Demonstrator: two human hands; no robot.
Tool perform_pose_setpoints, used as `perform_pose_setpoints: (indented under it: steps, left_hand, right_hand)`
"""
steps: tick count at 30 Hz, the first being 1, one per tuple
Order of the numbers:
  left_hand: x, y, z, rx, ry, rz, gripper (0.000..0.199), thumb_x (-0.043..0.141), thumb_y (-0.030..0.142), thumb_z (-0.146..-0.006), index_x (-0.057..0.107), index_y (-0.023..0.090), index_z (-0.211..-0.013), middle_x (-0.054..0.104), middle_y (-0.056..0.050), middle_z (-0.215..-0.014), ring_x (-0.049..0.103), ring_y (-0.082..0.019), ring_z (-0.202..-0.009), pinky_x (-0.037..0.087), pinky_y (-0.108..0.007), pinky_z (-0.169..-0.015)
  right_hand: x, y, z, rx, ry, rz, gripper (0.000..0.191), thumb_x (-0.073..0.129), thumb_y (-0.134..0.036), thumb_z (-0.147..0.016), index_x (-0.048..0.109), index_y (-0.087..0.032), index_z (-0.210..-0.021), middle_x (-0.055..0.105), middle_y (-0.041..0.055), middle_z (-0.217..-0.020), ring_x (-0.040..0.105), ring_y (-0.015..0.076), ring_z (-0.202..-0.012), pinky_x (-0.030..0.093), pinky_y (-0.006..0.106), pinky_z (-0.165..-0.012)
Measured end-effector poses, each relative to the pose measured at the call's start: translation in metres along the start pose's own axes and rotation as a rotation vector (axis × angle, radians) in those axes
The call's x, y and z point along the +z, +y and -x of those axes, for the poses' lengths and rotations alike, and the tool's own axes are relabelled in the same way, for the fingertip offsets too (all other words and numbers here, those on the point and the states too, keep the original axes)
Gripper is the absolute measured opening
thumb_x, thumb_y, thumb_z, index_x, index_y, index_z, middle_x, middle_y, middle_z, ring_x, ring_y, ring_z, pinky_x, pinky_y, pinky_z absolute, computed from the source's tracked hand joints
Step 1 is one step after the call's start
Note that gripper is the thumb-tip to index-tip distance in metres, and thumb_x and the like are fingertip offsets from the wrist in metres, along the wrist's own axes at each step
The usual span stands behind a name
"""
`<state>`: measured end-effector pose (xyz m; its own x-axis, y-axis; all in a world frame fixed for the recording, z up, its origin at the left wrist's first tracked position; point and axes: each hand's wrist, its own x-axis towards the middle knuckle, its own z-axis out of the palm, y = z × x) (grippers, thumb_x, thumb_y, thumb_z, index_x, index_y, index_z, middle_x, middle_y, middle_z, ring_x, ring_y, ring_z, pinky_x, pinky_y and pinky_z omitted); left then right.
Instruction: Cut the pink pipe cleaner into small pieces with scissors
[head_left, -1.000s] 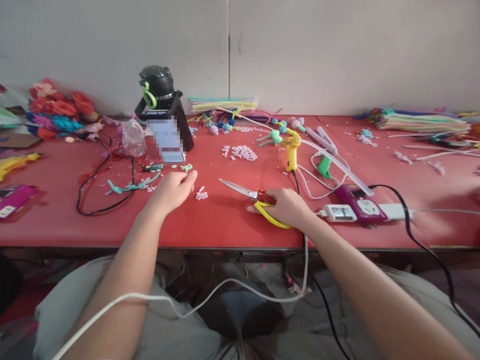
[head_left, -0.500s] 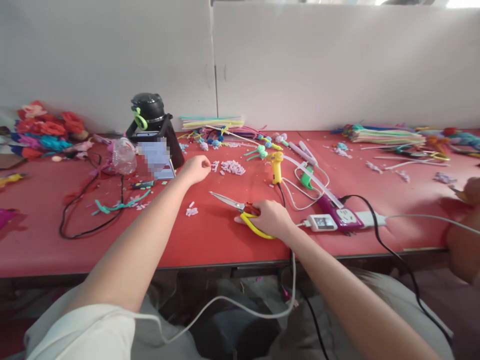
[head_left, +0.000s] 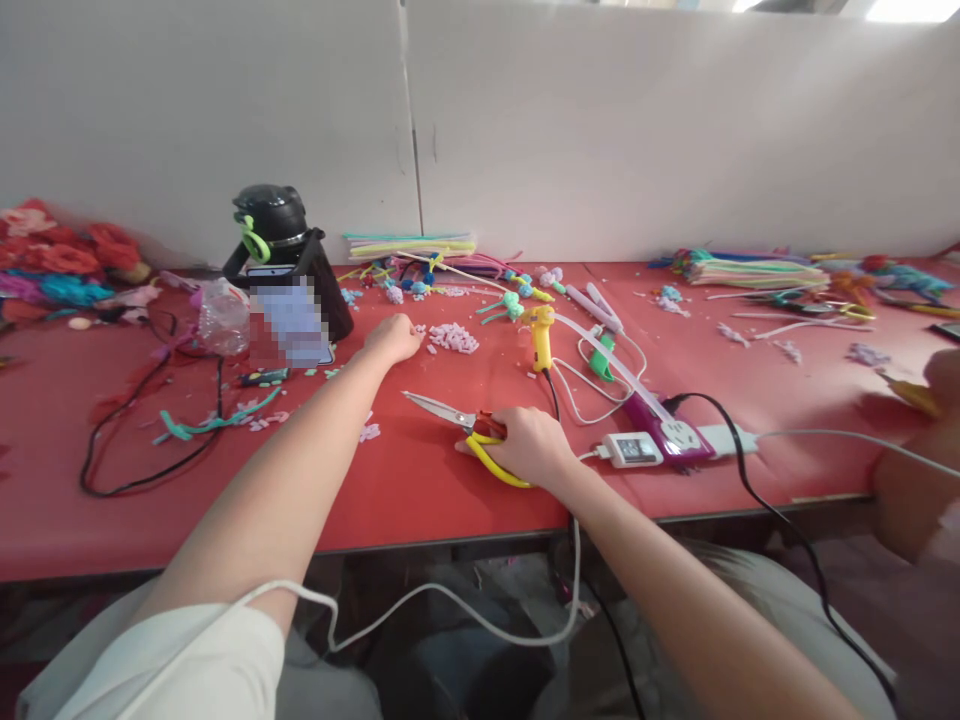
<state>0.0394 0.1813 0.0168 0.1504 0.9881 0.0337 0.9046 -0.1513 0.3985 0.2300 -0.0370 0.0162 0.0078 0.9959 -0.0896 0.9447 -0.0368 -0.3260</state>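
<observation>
My left hand (head_left: 396,339) is closed, its fingertips pinched down on the table at the left edge of a pile of short lilac pieces (head_left: 454,338). Whatever sits between those fingertips is too small to make out. My right hand (head_left: 529,446) grips the scissors (head_left: 491,460), which have yellow and red handles. Their blades point left, low over the red table (head_left: 420,490), and look closed. A few more lilac pieces (head_left: 370,431) lie partly behind my left forearm.
A yellow glue gun (head_left: 541,340) stands beyond my right hand, near a purple power strip (head_left: 660,425) with cables. At left are a phone (head_left: 296,320), a black bottle (head_left: 277,215) and a plastic cup (head_left: 224,318). Another person's hand (head_left: 943,385) is at far right.
The view has turned slightly, so things sit further left in it. My left hand has come a little closer to the lilac pile. My right hand still holds the scissors.
</observation>
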Motion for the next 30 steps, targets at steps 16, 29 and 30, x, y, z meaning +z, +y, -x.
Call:
perform_pose_setpoints:
  steps: [16, 29, 30]
  left_hand:
    - [-0.042, 0.008, 0.041, 0.139, 0.142, 0.413, 0.016, 0.058, 0.024, -0.087, 0.057, 0.017, -0.073, 0.068, -0.004, -0.073, 0.059, -0.015, -0.065, 0.046, -0.027, -0.065]
    - [-0.037, -0.011, 0.176, 0.071, 0.1, 0.734, 0.016, 0.073, 0.024, -0.078, 0.065, 0.016, -0.09, 0.073, -0.005, -0.082, 0.07, -0.015, -0.07, 0.055, -0.025, -0.06]
    - [-0.031, -0.011, 0.181, 0.064, 0.1, 0.753, 0.017, 0.073, 0.025, -0.078, 0.067, 0.016, -0.091, 0.074, -0.007, -0.084, 0.071, -0.017, -0.071, 0.056, -0.026, -0.061]
  right_hand:
    - [0.001, 0.001, 0.0, -0.01, -0.001, 0.012, 0.062, 0.056, -0.085, -0.072, 0.06, -0.023, -0.068, 0.067, 0.0073, -0.07, 0.064, 0.0208, -0.066, 0.027, 0.027, -0.052]
    - [-0.008, -0.002, 0.004, 0.018, -0.07, 0.01, 0.057, 0.06, -0.079, -0.072, 0.063, -0.022, -0.071, 0.068, 0.0081, -0.075, 0.063, 0.0221, -0.069, 0.031, 0.028, -0.052]
    - [-0.01, -0.001, 0.006, 0.039, -0.066, 0.001, 0.056, 0.061, -0.079, -0.071, 0.063, -0.022, -0.072, 0.068, 0.0076, -0.075, 0.063, 0.0217, -0.069, 0.031, 0.028, -0.052]
